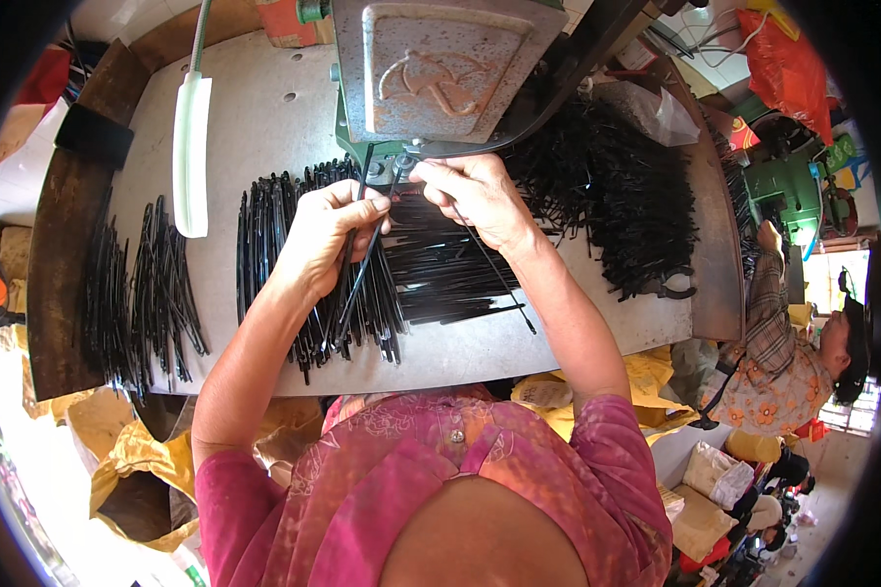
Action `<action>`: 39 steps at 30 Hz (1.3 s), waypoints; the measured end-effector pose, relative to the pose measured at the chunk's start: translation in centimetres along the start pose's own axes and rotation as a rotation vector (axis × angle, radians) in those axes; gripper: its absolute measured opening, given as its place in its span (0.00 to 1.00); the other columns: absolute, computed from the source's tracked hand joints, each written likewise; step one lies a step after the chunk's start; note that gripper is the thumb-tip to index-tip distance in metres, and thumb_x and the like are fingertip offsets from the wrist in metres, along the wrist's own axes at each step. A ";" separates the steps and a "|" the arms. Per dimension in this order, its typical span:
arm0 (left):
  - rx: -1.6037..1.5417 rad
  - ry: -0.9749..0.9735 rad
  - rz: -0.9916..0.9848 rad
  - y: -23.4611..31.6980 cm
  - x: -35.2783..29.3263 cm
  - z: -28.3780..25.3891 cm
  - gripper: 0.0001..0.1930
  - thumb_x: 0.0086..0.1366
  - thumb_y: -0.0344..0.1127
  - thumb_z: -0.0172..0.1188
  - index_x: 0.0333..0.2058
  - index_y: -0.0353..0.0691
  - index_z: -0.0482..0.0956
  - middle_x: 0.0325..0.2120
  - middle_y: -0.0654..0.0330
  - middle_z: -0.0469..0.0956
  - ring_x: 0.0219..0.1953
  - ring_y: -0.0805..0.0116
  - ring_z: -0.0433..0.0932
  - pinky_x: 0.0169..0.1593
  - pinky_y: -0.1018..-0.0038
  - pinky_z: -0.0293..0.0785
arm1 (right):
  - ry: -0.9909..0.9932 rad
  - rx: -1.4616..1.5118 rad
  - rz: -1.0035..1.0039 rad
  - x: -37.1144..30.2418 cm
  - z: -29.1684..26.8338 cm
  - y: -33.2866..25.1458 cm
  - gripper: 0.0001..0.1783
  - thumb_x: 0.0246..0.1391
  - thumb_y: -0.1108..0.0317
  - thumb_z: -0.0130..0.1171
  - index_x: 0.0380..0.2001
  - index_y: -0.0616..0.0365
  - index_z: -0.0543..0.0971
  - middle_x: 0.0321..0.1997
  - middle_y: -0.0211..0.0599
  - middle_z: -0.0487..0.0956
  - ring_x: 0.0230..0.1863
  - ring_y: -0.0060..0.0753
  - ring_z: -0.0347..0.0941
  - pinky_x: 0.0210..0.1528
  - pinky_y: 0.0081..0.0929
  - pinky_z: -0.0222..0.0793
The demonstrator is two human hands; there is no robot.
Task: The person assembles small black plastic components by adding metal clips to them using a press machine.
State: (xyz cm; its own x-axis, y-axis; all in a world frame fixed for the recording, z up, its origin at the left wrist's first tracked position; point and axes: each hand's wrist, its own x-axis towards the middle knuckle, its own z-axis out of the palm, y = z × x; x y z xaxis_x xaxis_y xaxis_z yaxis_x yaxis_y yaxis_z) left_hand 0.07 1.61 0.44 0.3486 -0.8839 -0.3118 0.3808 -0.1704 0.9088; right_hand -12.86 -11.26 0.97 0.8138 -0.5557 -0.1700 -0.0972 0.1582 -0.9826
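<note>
Up close, left hand [331, 235] and right hand [475, 201] each pinch a thin black rod [360, 274] under the metal press [445, 68].

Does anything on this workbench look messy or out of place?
Mostly tidy: black metal rods lie in neat rows, but the pile at the right is a tangled heap, with pliers near the table edge.

Press [440, 68] behind hands, rod bundles [147, 284] left — rod heap [617, 205] right

A white strip [191, 152] lies on the grey table [264, 108], pliers [671, 287] at its right edge.
</note>
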 end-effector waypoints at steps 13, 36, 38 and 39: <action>0.016 0.006 0.009 -0.3 0.2 0.1 0.05 0.53 0.32 0.57 0.23 0.40 0.71 0.15 0.66 0.71 0.11 0.84 0.58 0.14 0.87 0.52 | 0.004 -0.011 0.013 0.1 0.4 0.1 0.09 0.50 0.67 0.50 0.27 0.64 0.74 0.14 0.21 0.65 0.12 0.07 0.53 0.11 0.08 0.44; 0.017 0.022 0.021 -0.2 0.3 0.1 0.05 0.53 0.32 0.57 0.22 0.40 0.71 0.15 0.66 0.71 0.11 0.83 0.58 0.14 0.86 0.51 | 0.054 0.077 0.062 0.0 0.7 0.0 0.09 0.47 0.68 0.53 0.24 0.66 0.75 0.13 0.26 0.68 0.11 0.12 0.57 0.10 0.10 0.48; 0.024 0.023 0.018 -0.2 0.2 0.1 0.05 0.53 0.32 0.57 0.22 0.40 0.71 0.14 0.66 0.70 0.11 0.84 0.58 0.14 0.86 0.51 | 0.050 0.076 0.065 -0.1 0.7 0.0 0.09 0.47 0.68 0.53 0.24 0.65 0.75 0.13 0.26 0.68 0.11 0.12 0.57 0.10 0.10 0.49; 0.030 0.023 0.014 -0.2 0.2 0.1 0.05 0.53 0.32 0.57 0.22 0.40 0.71 0.14 0.66 0.70 0.11 0.84 0.58 0.14 0.86 0.51 | 0.057 0.079 0.056 -0.1 0.6 0.2 0.09 0.47 0.68 0.53 0.24 0.65 0.75 0.13 0.26 0.68 0.11 0.12 0.57 0.10 0.10 0.49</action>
State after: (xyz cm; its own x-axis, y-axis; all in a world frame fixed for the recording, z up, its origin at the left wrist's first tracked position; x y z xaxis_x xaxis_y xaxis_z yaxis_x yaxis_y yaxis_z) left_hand -0.08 1.42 0.20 0.3737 -0.8759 -0.3053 0.3505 -0.1713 0.9207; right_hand -12.59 -10.66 0.84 0.7743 -0.5894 -0.2304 -0.0942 0.2528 -0.9629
